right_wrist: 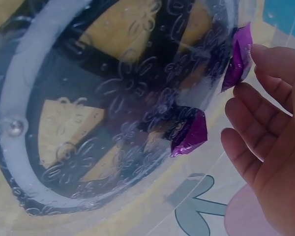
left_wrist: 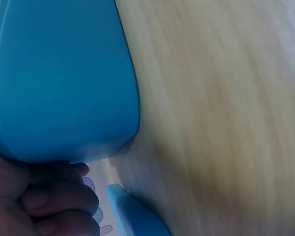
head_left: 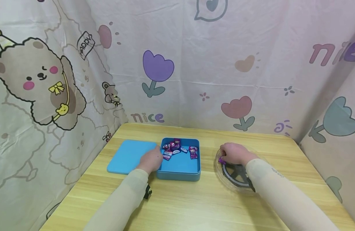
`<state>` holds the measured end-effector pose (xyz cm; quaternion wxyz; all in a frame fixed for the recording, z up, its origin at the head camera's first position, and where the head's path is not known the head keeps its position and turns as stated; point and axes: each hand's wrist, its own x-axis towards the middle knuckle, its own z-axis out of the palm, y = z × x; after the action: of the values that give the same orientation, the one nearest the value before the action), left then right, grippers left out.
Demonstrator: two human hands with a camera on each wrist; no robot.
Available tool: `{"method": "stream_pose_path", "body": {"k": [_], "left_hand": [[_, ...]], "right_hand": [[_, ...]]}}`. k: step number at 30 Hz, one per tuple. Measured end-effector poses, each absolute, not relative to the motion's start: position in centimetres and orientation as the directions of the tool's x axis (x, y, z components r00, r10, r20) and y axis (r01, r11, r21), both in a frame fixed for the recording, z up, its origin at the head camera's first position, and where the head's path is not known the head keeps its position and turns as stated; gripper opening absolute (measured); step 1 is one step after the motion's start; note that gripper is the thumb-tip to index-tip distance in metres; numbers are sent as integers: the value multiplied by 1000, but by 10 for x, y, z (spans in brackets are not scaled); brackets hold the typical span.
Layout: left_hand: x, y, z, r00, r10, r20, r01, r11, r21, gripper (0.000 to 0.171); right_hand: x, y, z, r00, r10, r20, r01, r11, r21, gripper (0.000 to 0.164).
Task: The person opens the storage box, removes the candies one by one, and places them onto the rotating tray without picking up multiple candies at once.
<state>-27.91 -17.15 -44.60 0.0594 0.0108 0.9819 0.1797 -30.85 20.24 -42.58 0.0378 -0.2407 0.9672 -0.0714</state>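
Note:
My left hand (head_left: 151, 159) grips the left wall of an open blue box (head_left: 177, 176), its fingers curled against the side in the left wrist view. Several purple-wrapped candies (head_left: 174, 146) lie inside, mostly toward the back. On the right, my right hand (head_left: 234, 153) pinches one purple candy (right_wrist: 238, 58) between thumb and fingers at the rim of a clear round dish (right_wrist: 130, 83) embossed with flowers. Another purple candy (right_wrist: 191, 133) lies in that dish near the edge. Through the clear plastic shows a dark spoked base (head_left: 233, 175). My right forearm covers part of the dish.
A flat blue lid (head_left: 128, 155) lies left of the box, partly behind my left hand. A small black object (head_left: 147, 192) shows beside my left sleeve. The wooden table (head_left: 189, 205) is bordered at the back and sides by a printed curtain (head_left: 183, 64).

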Motion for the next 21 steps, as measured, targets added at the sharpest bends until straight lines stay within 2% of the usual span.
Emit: {"method": "stream_pose_path", "body": {"k": [13,21], "left_hand": [[-279,-171,-445,-992,46,-119,2,939,344,56],[-279,-170,-445,-992,42,-117,0,941,338,55]], "right_hand": [[-309,195,-419,-875,-483,9,-478,862,-171,15],[-308,179,-407,-880,-475,-12,-465,867,-181,11]]}}
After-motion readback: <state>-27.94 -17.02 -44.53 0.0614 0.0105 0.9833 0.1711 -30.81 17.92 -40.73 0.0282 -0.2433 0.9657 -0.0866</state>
